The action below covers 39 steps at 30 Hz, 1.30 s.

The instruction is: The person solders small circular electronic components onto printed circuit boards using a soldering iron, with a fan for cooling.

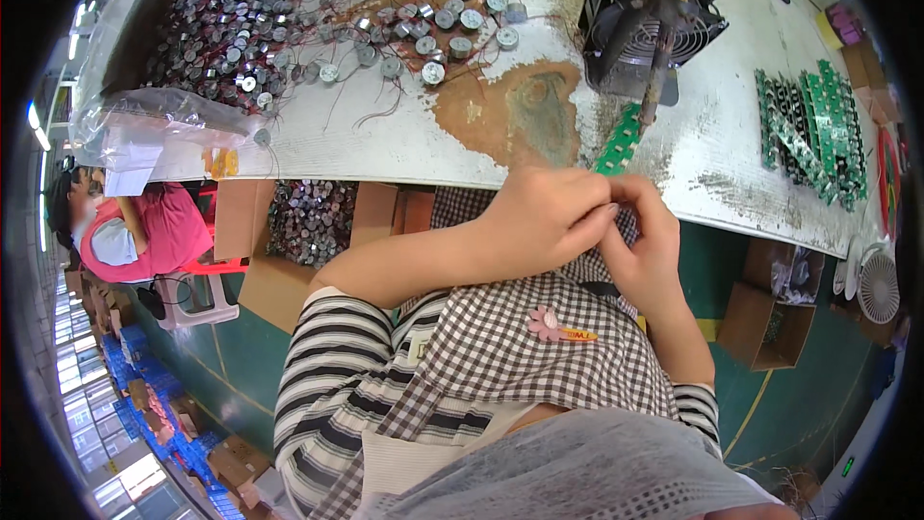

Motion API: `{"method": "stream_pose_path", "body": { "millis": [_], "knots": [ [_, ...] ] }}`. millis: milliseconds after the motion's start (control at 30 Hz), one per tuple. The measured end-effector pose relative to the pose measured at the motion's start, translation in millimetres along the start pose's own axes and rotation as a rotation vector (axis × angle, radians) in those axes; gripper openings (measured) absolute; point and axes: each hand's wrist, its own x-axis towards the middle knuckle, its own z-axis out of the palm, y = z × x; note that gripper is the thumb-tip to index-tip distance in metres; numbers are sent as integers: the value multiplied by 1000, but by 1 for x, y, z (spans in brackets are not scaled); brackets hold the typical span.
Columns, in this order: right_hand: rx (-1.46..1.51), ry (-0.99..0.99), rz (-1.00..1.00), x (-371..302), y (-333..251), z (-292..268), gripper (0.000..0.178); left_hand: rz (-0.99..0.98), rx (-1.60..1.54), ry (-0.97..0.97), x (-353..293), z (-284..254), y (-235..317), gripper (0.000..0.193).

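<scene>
At the table's front edge my left hand (551, 207) and my right hand (647, 243) meet, fingertips together. Both are closed in a pinch, and whatever they hold is too small or hidden to make out. Just beyond the fingers lies a green circuit board strip (621, 140) with small pale parts on it. A dark, worn soldering iron (659, 67) points down at the strip's far end from a stand. Behind the iron stands a square black fan (707, 34) with a round guard.
Small round metal motors (231, 29) with red wires heap up at the far left; several lie loose nearer the middle. Green circuit boards (813, 135) are stacked at the right. Below the table are a cardboard box (245, 221) of motors and another carton (760, 327). A person in pink (159, 231) sits at left.
</scene>
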Motion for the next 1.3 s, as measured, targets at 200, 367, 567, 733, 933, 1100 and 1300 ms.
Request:
{"method": "stream_pose_path", "body": {
  "millis": [200,367,567,733,933,1100,1300],
  "knots": [
    [576,122,114,-8,20,-22,6,205,407,192,63,-80,-62,16],
    [432,352,15,-4,37,-30,5,232,794,31,110,-114,-107,17],
    [215,412,-61,11,47,-26,6,39,995,-121,120,-83,-130,18],
    [210,459,-67,14,45,-23,2,115,751,157,115,-111,-136,23],
    [221,460,-64,17,45,-22,3,-245,364,287,114,-126,-94,16],
    [237,473,-74,20,45,-19,2,-388,683,159,126,-135,-87,20],
    [225,451,-72,18,46,-18,2,-470,834,-19,148,-133,-167,35]
  ]
}}
